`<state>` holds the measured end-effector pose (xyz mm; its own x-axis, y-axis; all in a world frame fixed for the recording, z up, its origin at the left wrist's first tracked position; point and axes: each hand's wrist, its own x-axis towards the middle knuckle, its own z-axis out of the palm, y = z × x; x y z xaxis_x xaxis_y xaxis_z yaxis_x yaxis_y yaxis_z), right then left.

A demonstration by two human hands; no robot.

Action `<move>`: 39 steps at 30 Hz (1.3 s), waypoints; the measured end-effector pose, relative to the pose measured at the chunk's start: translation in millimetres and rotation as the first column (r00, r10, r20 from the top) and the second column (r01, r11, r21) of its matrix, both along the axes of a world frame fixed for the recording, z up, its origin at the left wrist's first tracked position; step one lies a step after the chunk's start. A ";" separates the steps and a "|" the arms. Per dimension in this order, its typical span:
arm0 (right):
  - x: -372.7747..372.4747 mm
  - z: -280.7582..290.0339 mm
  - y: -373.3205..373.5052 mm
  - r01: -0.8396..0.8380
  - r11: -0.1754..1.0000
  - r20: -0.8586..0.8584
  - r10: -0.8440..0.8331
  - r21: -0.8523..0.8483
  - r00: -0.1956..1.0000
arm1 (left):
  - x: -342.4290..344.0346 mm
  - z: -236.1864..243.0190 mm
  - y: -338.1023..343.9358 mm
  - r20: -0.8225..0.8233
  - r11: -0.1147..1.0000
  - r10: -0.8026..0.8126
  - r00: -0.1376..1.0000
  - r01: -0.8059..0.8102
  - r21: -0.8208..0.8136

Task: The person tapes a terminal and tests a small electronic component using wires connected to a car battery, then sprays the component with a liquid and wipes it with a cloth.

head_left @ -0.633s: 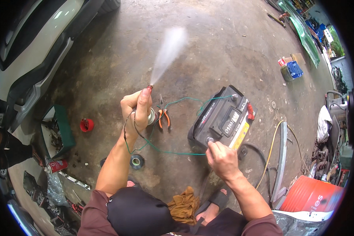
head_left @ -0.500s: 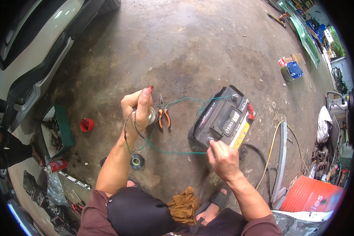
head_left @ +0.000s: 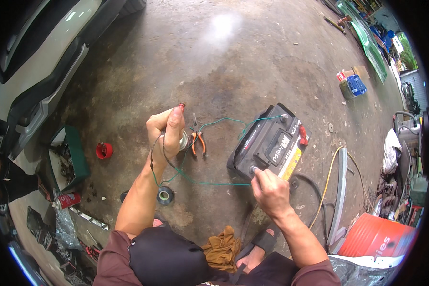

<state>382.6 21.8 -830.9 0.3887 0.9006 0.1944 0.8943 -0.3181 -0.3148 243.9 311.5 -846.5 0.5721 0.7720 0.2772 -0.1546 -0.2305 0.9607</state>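
My left hand (head_left: pixel 169 126) is closed around a mostly hidden metal spray can (head_left: pixel 183 139) with a red nozzle (head_left: pixel 181 105), dark wires looping over its fingers. My right hand (head_left: pixel 269 190) pinches the thin green wire (head_left: pixel 209 184) against the near terminal (head_left: pixel 254 168) of a black car battery (head_left: pixel 252 148). The wire also runs to the far terminal (head_left: pixel 284 117). A red terminal cover (head_left: pixel 303 136) sits at the battery's right side. Orange-handled pliers (head_left: pixel 199 145) lie just right of my left hand. A puff of white mist (head_left: pixel 221 28) hangs over the floor ahead.
A car's bodywork (head_left: pixel 43 62) borders the upper left. Around me are a green parts bin (head_left: pixel 78 162), red cup (head_left: pixel 105 150), tape roll (head_left: pixel 165 195), brown rag (head_left: pixel 217 250), metal strip (head_left: pixel 341 190) and orange drum (head_left: pixel 372 233). Another person's dark-clothed limb (head_left: pixel 14 186) shows at left.
The dense spray cone from the nozzle 0.6 seconds ago is gone; only a detached puff of mist shows farther forward. My hands have barely moved.
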 end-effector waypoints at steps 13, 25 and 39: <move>-3.7 -5.3 0.7 -0.005 0.998 -0.032 0.004 -0.055 0.999 | -1.9 -5.2 0.5 0.003 0.999 -0.009 1.000 0.009 -0.040; -5.1 -7.6 1.3 0.004 0.998 -0.020 -0.005 -0.057 1.000 | 0.3 -3.7 0.5 -0.002 1.000 -0.002 1.000 0.002 -0.011; -4.7 -7.3 -2.0 0.020 0.999 0.011 -0.020 -0.048 1.000 | 2.4 -1.8 -1.2 0.004 0.999 -0.005 1.000 0.005 -0.038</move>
